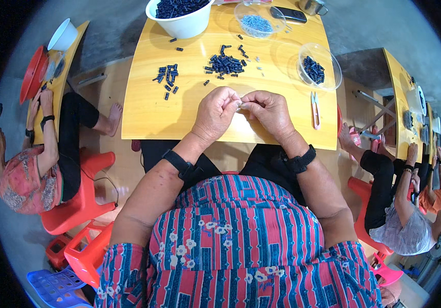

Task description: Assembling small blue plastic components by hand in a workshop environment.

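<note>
From here I see a shiny cup (313,7) and a flat black thing (288,14), far right. Near left, I see red stools (82,264) and a blue plastic thing (56,283).

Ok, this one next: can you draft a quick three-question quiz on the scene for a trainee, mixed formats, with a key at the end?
1. True or false: the silver-bladed snips with the pink handle lie on the yellow wooden table to the right of the person's right hand.

2. What fills the large round white plastic bowl at the far edge?
A) pink cloth
B) short blue-black pieces
C) metal cups

3. How are the left hand and the right hand placed relative to each other?

Key:
1. True
2. B
3. Fingertips together in a pinch, above the near part of the table; anything between them is too small to identify.
</note>
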Motion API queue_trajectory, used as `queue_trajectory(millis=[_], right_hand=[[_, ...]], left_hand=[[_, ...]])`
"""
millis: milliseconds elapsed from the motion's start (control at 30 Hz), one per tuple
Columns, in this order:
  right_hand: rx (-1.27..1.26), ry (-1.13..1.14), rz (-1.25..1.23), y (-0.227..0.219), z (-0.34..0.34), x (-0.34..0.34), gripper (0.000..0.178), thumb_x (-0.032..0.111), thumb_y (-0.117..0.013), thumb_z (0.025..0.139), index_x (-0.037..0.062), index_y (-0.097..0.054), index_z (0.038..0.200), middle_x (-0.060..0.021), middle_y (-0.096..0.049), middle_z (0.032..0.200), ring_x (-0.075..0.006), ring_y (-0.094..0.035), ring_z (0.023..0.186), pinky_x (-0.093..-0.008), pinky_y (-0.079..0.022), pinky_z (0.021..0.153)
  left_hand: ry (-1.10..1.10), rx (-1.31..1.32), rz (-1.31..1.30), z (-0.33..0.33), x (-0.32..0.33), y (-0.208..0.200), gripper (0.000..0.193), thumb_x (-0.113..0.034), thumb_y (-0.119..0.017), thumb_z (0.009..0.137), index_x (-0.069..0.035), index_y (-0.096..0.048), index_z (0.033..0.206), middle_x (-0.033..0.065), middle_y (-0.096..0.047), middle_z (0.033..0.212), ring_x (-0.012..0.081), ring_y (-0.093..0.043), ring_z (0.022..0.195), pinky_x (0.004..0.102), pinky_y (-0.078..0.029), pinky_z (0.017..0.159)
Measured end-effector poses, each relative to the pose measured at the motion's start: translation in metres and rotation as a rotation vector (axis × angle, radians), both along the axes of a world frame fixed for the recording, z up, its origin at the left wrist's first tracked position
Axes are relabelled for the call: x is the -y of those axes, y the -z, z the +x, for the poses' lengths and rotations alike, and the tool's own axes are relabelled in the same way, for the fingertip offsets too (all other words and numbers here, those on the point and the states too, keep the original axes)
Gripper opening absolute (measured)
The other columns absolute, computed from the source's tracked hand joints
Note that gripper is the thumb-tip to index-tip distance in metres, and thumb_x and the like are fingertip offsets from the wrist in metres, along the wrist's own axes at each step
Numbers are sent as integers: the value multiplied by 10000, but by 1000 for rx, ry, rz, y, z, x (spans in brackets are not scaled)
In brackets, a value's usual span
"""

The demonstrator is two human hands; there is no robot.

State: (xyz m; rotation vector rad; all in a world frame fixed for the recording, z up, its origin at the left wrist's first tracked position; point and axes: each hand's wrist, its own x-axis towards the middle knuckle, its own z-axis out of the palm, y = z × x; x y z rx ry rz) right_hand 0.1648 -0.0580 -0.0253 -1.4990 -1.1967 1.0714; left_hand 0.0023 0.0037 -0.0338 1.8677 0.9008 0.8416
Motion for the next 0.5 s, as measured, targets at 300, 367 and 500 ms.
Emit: queue_trajectory(millis=[300,367,500], right_hand=[[-143,25,-7,5,1,0,37,43,-658,860,7,-650,865,29,-606,725,-26,-522,635,-197,-444,571],[-175,20,-11,7,1,-1,29,41,-659,854,17,-642,855,43,-592,722,-18,-507,632,-190,-434,569],[-164,2,39,15,4,-1,36,28,-649,840,30,-615,829,55,-561,720,-14,-480,639,-183,-421,582]], left_hand=[[64,-1,-105,-4,-2,-5,158,-22,-606,841,-34,-562,993,-3,-484,777,94,-429,628,240,-404,586],[77,34,-108,-10,-5,3,186,-12,-576,850,-36,-545,1031,-8,-472,800,88,-427,628,225,-398,582],[137,124,-421,-20,-10,11,230,9,-467,887,-32,-502,1111,9,-482,880,78,-471,654,192,-409,576]])
